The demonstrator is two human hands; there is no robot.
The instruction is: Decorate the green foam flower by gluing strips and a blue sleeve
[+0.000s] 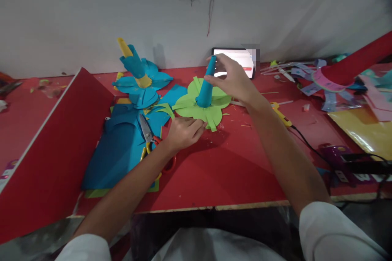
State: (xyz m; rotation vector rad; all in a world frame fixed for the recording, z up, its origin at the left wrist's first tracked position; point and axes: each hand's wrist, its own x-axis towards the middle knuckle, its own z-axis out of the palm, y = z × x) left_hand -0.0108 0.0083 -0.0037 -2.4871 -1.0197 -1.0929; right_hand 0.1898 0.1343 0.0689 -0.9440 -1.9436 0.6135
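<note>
Stretching beneath everything, the red tabletop (245, 171) carries the work, with the green petalled base (202, 115) lying flat near its middle. Well to the left of that base leans a large red board (52, 151); nearer the base on the same side lie stacked blue sheets (113, 159), and to its upper left rests a blue flower piece (137, 69) topped by a curled blue tube and a yellow tip. Behind the base, a tablet (246, 58) leans towards the wall. The right hand (229, 75) reaches over the base's far right petals, its thumb and fingers pinching the upper part of the blue cone (207, 89), which stands tilted slightly at the base's centre. The left hand (185, 132) is at the base's near edge, fingers curled close together; whether they grip a strip there cannot be told. Left of the base lie scissors (146, 128), and to its right a yellow glue gun (281, 115). Judging by this, the petals are cut and the cone is in place, though its fixing cannot be confirmed. Compared with the blue flower piece, the green one lacks a curled top and yellow parts; whether those remain to be added is unclear.
</note>
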